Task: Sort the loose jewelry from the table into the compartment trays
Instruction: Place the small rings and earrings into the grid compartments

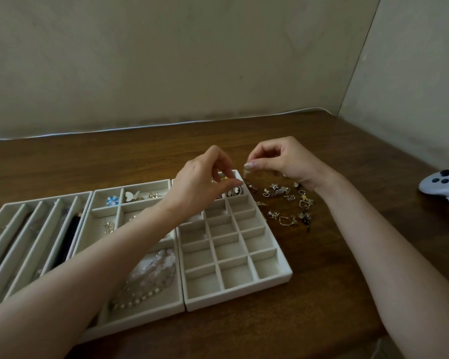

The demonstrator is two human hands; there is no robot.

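L hand [200,182] fingers pinched over grid tray [283,277], hold unclear; R hand [285,161] pinches pale piece [247,172].

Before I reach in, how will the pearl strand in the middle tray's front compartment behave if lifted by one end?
The pearl strand lies in a loose curve, so it is probably floppy and would dangle. Its round beads look smooth, so a light pinch may slip. It lies beside the pale bead cluster, so it might snag it.
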